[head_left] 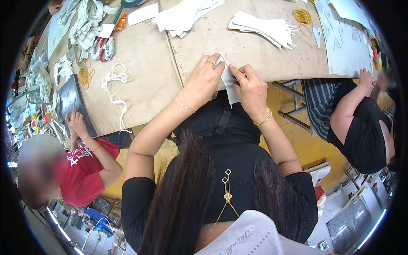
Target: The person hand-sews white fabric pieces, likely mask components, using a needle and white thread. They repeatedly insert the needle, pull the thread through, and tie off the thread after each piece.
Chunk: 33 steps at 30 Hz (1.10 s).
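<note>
Just over the table's near edge, both hands meet at a narrow white strip (230, 90) of flat, flexible material. My left hand (201, 78) is closed, its fingertips pinching the upper end of the strip. My right hand (252, 92) is closed at the strip's right side, the fingertips against its edge. A thin dark pointed tool (235, 82) shows between those fingers and the strip; its kind is mostly hidden by the hand. Beyond my hands lie a fanned stack of white strips (262, 29) with fringed ends and a second white stack (183, 17).
A tangled white cord (115, 80) lies left on the table (144, 51), near yellow rubber bands (85, 76) and a dark board (73, 100). More rubber bands (301, 16) sit at far right. A person in red (91, 170) works at left, another in black (361, 123) at right.
</note>
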Tool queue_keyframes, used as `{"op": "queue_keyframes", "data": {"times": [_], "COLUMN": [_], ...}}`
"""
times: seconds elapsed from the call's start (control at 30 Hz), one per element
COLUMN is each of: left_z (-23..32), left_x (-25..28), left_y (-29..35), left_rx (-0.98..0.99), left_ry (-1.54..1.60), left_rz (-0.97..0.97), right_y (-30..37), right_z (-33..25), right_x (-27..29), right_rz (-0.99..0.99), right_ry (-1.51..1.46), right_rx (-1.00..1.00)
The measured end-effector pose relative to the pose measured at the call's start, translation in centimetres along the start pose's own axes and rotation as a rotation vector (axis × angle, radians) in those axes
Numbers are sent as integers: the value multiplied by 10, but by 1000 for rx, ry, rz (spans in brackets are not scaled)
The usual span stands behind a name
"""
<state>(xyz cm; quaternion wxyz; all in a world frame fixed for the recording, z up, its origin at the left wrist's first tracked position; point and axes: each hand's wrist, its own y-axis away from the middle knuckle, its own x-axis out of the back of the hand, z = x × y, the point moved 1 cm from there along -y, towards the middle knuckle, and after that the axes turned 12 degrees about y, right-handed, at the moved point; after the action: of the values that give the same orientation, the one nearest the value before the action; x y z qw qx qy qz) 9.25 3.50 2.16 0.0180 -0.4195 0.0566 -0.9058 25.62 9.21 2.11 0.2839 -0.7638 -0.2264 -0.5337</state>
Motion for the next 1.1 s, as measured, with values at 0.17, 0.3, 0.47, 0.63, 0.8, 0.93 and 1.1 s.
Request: {"op": "queue_keyframes", "data": {"times": [0.17, 0.3, 0.47, 0.63, 0.8, 0.93, 1.1], "left_z": [0, 0, 0, -4, -16, -13, -30], "left_x": [1, 0, -3, -1, 11, 2, 7], "left_y": [1, 1, 1, -3, -7, 0, 18], "left_rx": [-1, -8, -12, 20, 90, -122, -132], "left_ry": [-6, 10, -14, 45, -72, 30, -102], "left_rz": [-16, -15, 17, 8, 98, 159, 42], "right_y": [0, 0, 0, 1, 1, 2, -23], "right_z": [-3, -4, -6, -9, -9, -5, -4], "right_x": [-1, -1, -1, -1, -2, -3, -11], "right_rz": [48, 37, 10, -21, 39, 18, 14], "right_ry": [37, 77, 126, 174, 144, 133, -27], "right_rx": [43, 65, 76, 92, 78, 111, 136]}}
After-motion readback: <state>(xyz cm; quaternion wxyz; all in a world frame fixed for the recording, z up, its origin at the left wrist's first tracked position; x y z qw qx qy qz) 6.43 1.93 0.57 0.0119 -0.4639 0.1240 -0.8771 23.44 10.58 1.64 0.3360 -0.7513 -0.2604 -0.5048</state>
